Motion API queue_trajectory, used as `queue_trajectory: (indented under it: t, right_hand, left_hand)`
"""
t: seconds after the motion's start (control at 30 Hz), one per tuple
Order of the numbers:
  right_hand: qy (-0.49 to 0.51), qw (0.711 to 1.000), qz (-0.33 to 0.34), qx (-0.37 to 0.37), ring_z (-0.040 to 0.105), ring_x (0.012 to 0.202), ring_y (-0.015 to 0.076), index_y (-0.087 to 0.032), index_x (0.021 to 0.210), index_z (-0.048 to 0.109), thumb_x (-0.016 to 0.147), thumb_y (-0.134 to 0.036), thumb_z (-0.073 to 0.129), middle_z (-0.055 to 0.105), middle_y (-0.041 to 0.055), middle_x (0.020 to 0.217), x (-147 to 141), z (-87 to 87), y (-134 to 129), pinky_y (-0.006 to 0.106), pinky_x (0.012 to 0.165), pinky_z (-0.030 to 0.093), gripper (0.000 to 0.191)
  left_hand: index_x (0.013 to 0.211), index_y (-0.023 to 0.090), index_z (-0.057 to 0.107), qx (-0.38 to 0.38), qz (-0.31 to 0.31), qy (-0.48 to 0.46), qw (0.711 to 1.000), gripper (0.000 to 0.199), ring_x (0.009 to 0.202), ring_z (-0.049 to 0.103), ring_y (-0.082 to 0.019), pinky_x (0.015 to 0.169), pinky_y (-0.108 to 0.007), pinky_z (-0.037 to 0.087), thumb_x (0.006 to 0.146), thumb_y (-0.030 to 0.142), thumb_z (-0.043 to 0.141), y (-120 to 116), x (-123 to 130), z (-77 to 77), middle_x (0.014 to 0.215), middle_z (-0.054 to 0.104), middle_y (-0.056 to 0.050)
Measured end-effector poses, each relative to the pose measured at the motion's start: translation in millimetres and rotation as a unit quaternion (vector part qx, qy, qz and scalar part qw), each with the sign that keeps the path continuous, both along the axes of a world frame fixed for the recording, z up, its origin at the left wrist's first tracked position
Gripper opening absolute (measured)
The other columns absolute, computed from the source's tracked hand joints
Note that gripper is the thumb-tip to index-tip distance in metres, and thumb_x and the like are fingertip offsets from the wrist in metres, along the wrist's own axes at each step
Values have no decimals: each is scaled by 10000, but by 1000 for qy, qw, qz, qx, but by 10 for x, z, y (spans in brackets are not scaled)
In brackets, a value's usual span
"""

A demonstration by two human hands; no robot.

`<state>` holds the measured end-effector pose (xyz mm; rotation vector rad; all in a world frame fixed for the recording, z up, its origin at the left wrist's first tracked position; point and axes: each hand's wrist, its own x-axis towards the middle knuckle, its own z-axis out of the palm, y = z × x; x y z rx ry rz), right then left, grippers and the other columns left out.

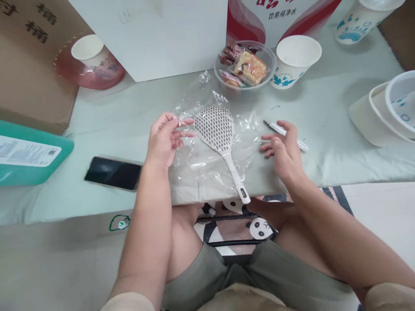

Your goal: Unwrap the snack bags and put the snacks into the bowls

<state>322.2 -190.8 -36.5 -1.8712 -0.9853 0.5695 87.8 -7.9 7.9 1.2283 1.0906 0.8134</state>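
A white slotted skimmer lies on crumpled clear plastic film on the table, its handle pointing toward me and its tip at the front edge. My left hand is left of the skimmer's head. Its thumb and a finger pinch together at the film's edge, while two other fingers stretch toward the skimmer. My right hand hovers right of the film with fingers loosely apart and nothing in them. Beneath that hand lies a white pen, partly hidden by its fingers.
Left of my left forearm lies a black phone. At the back stand a clear bowl of wrapped snacks and a paper cup. White containers are at the right, a green container at the left, and cardboard boxes behind.
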Motion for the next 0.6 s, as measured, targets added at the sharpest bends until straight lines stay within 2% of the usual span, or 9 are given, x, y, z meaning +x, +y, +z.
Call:
queue_trajectory:
  t: [0.1, 0.17, 0.23, 0.3, 0.43, 0.53, 0.6]
  right_hand:
    - [-55, 997, 40, -36, 698, 831, 262, -274, 1510, 357, 945, -430, 581, 728, 103, 1099, -43, -7, 35, 481, 808, 569, 628]
    - [-125, 990, 41, -48, 700, 922, 287, -252, 1496, 416, 891, -410, 639, 699, 139, 1202, -66, -28, 71, 497, 855, 563, 663]
    - [-181, 981, 26, -59, 684, 1061, 322, -216, 1494, 454, 870, -377, 634, 630, 185, 1335, -76, -53, 109, 503, 893, 557, 670]
    - [-210, 974, 26, -84, 664, 1131, 348, -184, 1489, 479, 867, -354, 613, 626, 197, 1346, -75, -66, 139, 500, 903, 550, 658]
    - [-204, 969, 67, -120, 690, 981, 335, -198, 1427, 535, 868, -339, 582, 736, 136, 1171, -88, -32, 168, 468, 801, 534, 579]
    - [-161, 980, 59, -104, 681, 813, 289, -216, 1414, 528, 899, -330, 528, 766, 95, 1027, -125, 21, 179, 439, 721, 511, 527]
    - [-122, 987, 56, -92, 670, 753, 275, -213, 1448, 482, 924, -345, 505, 770, 86, 975, -154, 54, 186, 441, 719, 513, 541]
  left_hand:
    - [784, 230, 416, -31, -43, -47, 997, 345, 673, 730, -175, 402, -238, 190, 712, 425, 691, -48, 60, 71, 1055, 775, -76]
    - [770, 228, 403, -47, -62, -73, 994, 347, 654, 730, -180, 389, -236, 148, 679, 408, 685, -68, 76, 99, 1050, 776, -75]
    - [770, 225, 416, -63, -61, -106, 990, 332, 640, 721, -175, 383, -235, 112, 653, 384, 683, -78, 60, 114, 1055, 780, -68]
    - [783, 223, 431, -71, -37, -136, 987, 326, 628, 704, -165, 392, -244, 81, 633, 363, 684, -88, 18, 126, 1075, 786, -62]
    - [760, 221, 371, -70, 5, -146, 987, 346, 602, 646, -141, 437, -270, 100, 633, 358, 661, -134, -53, 172, 1130, 783, -55]
    - [748, 218, 334, -85, 3, -142, 986, 341, 584, 589, -119, 471, -279, 135, 651, 358, 630, -171, -67, 198, 1116, 774, -30]
    - [758, 218, 352, -82, -1, -142, 986, 310, 583, 554, -113, 490, -289, 131, 675, 374, 606, -170, -82, 179, 1146, 766, -18]
